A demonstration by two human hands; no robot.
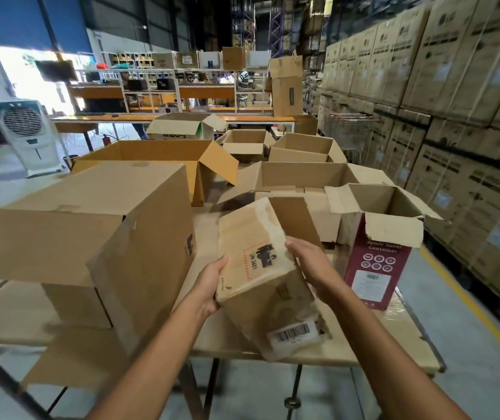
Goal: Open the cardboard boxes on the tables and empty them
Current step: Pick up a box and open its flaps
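Both hands clamp a small worn box [258, 268], held tilted over the near edge of the bench [379, 344]. The left hand [211, 286] grips its left edge with the thumb on top, and the right hand [311, 262] curls over its right edge. The top reads "UN 3481" in a red dashed frame, and a barcode label [292, 333] sits at its near end. Just right stands a maroon box [374, 271] marked "Space Saver Container", flaps open. A large brown box [91, 231] stands close on the left. Open boxes [300, 174] crowd the far bench. Stacked LG cartons [442, 71] line the right.
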